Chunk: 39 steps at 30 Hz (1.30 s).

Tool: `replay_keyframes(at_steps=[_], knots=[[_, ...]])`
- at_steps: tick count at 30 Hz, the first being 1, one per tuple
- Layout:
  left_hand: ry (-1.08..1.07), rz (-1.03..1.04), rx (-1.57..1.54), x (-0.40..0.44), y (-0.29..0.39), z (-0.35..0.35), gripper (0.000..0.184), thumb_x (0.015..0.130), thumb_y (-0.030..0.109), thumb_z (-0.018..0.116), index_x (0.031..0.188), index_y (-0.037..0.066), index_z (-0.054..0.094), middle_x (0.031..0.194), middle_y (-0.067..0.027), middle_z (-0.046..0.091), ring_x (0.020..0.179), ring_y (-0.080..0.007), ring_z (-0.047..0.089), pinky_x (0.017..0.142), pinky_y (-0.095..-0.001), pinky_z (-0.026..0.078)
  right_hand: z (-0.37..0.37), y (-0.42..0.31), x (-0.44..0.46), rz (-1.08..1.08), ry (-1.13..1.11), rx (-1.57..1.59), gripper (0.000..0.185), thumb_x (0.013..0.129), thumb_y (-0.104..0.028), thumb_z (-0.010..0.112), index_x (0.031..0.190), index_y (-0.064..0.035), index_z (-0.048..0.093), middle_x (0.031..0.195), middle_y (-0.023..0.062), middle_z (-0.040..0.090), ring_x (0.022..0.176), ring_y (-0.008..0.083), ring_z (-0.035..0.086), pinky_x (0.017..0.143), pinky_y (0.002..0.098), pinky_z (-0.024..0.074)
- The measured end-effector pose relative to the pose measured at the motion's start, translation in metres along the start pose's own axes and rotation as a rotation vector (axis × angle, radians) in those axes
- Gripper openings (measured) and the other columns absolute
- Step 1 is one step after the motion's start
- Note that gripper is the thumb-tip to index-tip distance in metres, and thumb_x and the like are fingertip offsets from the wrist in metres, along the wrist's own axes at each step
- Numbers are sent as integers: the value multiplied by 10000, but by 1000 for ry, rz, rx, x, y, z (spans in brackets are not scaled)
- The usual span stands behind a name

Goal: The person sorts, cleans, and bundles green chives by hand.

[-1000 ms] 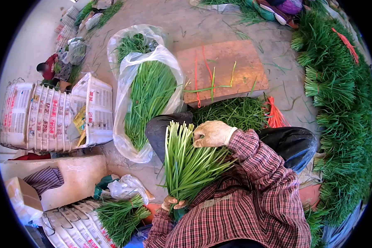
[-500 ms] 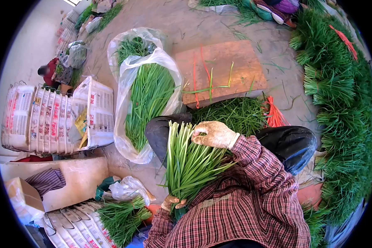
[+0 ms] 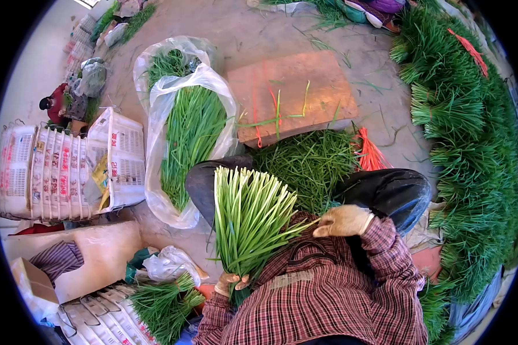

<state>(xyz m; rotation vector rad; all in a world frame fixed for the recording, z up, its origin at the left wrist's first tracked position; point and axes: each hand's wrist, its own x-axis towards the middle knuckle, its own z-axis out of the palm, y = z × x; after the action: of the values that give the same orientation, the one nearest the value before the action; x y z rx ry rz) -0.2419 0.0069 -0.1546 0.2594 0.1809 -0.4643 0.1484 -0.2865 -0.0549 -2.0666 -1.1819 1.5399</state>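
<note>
Clasped low, fanned forward

Green bunch (image 3: 250, 215) before the torso (image 3: 316, 302), long axis pointing away, pale ends farthest. Left hand (image 3: 231, 282) grasps its near end; right hand (image 3: 343, 221) beside its right edge, can't tell if pinching.

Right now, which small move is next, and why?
Perhaps the pale-gloved right hand should draw out the thin green stalk at its fingers: it juts sideways from the fanned bundle of green stalks that the left hand holds low.

Wooden board (image 3: 325, 77): red ties (image 3: 255, 109), loose green blades (image 3: 278, 109) on top.
</note>
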Motion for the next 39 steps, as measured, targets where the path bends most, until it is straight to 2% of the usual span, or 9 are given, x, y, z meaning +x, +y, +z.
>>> replay_keyframes(at_steps=[11,17,21,25,27,28,30,34,39], knots=[[496,120,445,26,26,96,460,871,128,804,1229,-55,581,968,-159,720,655,-184,647,556,-300,532,57,13,113,-331,-119,324,1030,851,-761,595,1506,9,401,1498,295,443,1338,402,482,1142,466,367],[928,57,937,37,29,151,456,865,125,803,1253,-2,597,1071,-91,721,879,-135,656,774,-280,545,43,-12,103,-355,-96,731,1419,712,-869,636,1572,86,34,1620,308,195,1503,389,247,1222,419,242],[783,36,1296,47,48,182,658,835,175,840,1384,4,519,1268,-119,641,1160,-206,586,1006,-357,479,27,-31,94,-216,-3,961,1385,715,-859,647,1571,88,110,1607,295,226,1441,382,375,1097,437,445],[762,-175,1204,10,76,169,894,775,223,891,1495,5,408,1340,-174,592,1277,-226,528,1093,-365,425,30,-35,104,-204,59,1120,1357,703,-845,676,1564,81,184,1602,289,241,1445,390,363,1126,475,405],[858,-223,982,-9,110,194,976,775,222,894,1541,10,329,1382,-189,577,1195,-230,618,961,-355,536,35,-35,113,-178,130,1188,1342,709,-837,681,1564,76,196,1605,282,242,1457,392,344,1151,491,370],[765,-51,1449,-36,122,175,913,788,151,871,1525,5,353,1368,-193,589,1120,-236,660,885,-336,572,35,-37,116,-192,126,1234,1326,722,-826,682,1565,73,194,1602,285,252,1471,397,313,1177,500,317],[1130,152,1559,0,146,226,919,775,199,876,1517,8,370,1379,-189,589,1215,-266,611,1010,-371,518,50,-34,134,-126,179,1336,1254,766,-796,672,1563,63,226,1597,264,297,1501,396,249,1220,522,197],[1005,675,2185,59,160,207,987,748,392,875,1507,-15,392,1442,-195,541,1341,-315,523,1126,-422,427,41,-31,141,-146,16,1224,1170,782,-792,657,1544,32,326,1599,260,306,1500,398,257,1216,518,215],[825,282,2498,160,115,196,1142,791,664,724,1535,-77,273,1584,-288,291,1500,-402,260,1237,-489,213,26,-43,124,-176,-14,1276,1014,859,-670,681,1550,-10,343,1582,183,376,1462,332,349,1210,453,256]])
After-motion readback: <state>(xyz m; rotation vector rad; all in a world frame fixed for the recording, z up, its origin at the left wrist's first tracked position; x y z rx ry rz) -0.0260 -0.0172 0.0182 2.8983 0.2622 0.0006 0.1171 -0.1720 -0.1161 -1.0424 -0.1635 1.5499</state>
